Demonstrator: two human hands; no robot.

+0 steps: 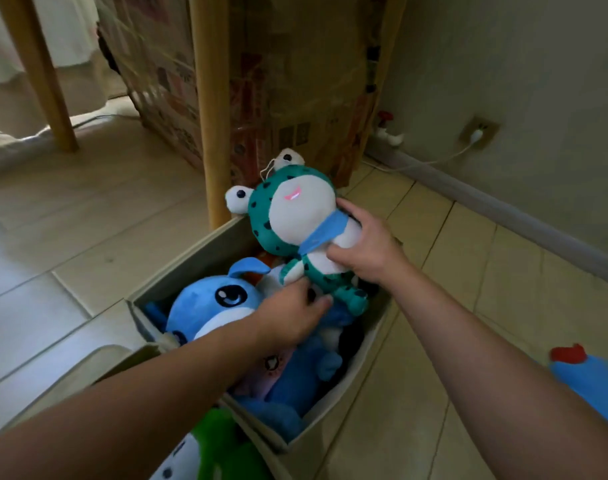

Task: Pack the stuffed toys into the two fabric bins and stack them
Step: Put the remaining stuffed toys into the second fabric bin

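A teal spotted frog toy (288, 216) with a white face and blue scarf hangs over the far end of a beige fabric bin (361, 368). My right hand (364, 247) grips its white belly. My left hand (295, 315) reaches into the bin, fingers apart, touching the frog's arm and the toys beneath. The bin holds a big blue plush (212, 303) with a large eye, a darker blue plush (295, 379) and others. A second beige bin (98, 362) sits nearer me at the lower left, with a green toy (219, 445) in it.
A blue toy with a red part (586, 372) lies on the tiled floor at the right. Wooden legs (212, 109) and a cardboard box (295, 81) stand just beyond the bin. A wall with a socket and cable (475, 133) runs along the right.
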